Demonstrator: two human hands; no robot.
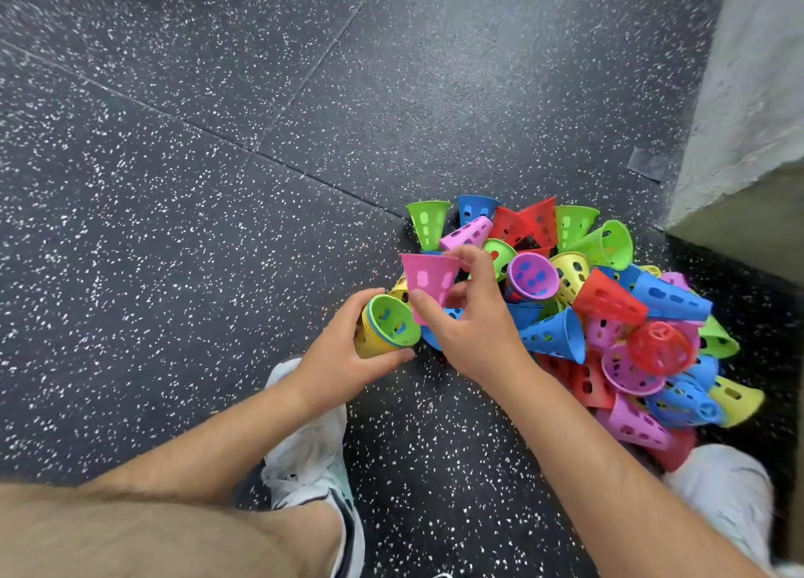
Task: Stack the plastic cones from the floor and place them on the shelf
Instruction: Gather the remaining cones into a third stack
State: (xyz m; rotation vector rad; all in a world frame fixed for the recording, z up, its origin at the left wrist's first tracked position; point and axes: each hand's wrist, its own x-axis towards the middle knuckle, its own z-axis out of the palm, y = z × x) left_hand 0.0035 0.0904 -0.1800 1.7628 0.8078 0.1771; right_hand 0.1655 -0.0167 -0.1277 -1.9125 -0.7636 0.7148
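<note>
A heap of perforated plastic cones [609, 308] in green, blue, red, pink, purple and yellow lies on the dark speckled floor [174, 186]. My left hand [343, 355] grips a short nested stack of cones [385, 327], yellow outside with a green one innermost, its mouth facing up and right. My right hand [470, 316] pinches a single pink cone [428, 279] between thumb and fingers, wide end up, just above and right of the stack. No shelf is in view.
A pale concrete block or wall corner [748, 142] stands at the right, close behind the heap. My two white shoes [309, 438] [726, 490] rest on the floor below the hands, and my bare knee [130, 534] fills the lower left.
</note>
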